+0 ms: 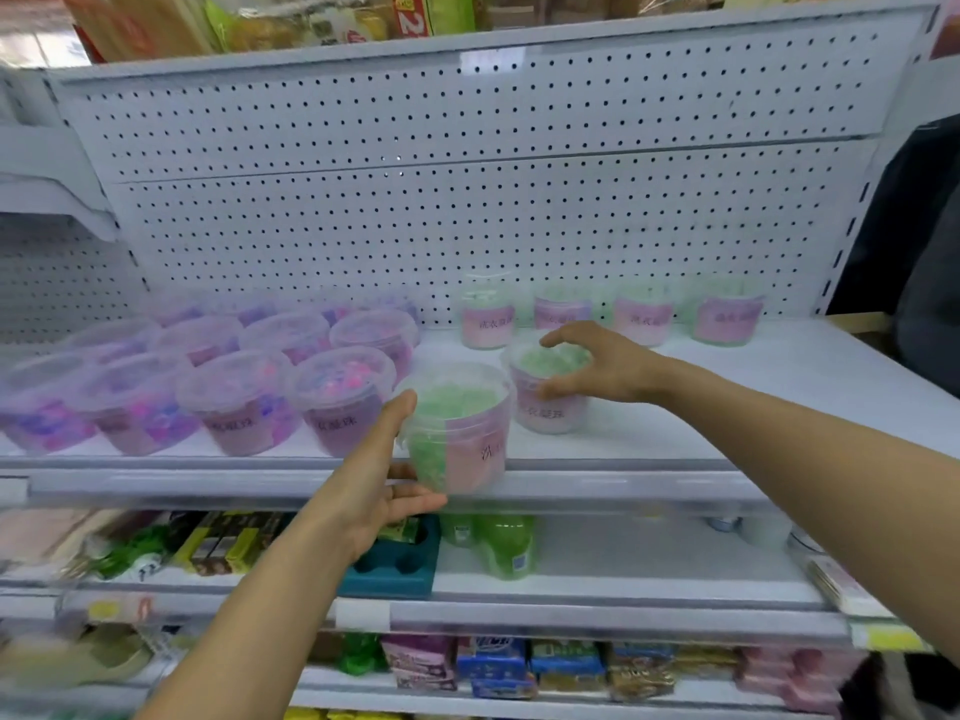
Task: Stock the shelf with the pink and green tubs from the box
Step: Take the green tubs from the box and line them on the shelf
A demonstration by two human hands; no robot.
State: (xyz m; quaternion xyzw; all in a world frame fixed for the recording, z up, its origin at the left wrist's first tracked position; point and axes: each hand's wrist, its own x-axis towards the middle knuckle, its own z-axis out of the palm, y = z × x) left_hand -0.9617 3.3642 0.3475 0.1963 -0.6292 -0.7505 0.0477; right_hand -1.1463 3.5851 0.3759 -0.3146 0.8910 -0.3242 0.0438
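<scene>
Placing step: left hand [382,475] grips a green tub [457,428] at the shelf [727,402] front edge, right hand [597,363] half-open over a second tub [545,387] already down, grip unclear; next, slide the front tub in beside it.

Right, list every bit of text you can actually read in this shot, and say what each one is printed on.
"2": large white digit on a red package on the top shelf; what follows it is cut off.
Label of the green tub in the left hand: Chinese characters, too blurred to read.
Labels of the pink tubs and the back-row green tubs: characters, blurred, unreadable.
Packets on the bottom shelf: print too small and blurred.
Price tags on the shelf edge: nothing legible.
</scene>
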